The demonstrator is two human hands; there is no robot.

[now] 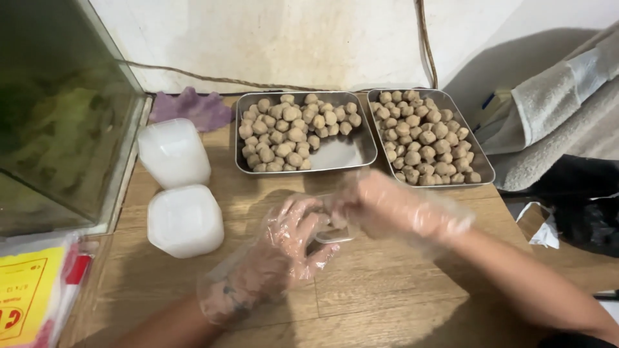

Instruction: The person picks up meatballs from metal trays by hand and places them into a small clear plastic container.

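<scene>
Lit evenly from above, moderately bright. Glare on metal tray (342, 154) at 12 o'clock. Motion-blurred right hand (393, 206). Soft shadow at 2 o'clock.

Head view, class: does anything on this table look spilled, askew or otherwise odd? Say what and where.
Nothing is spilled. The left tray has a bare patch at its near right corner, while the right tray is full of meatballs. Both gloved hands, left and right, meet over a small clear container.
</scene>
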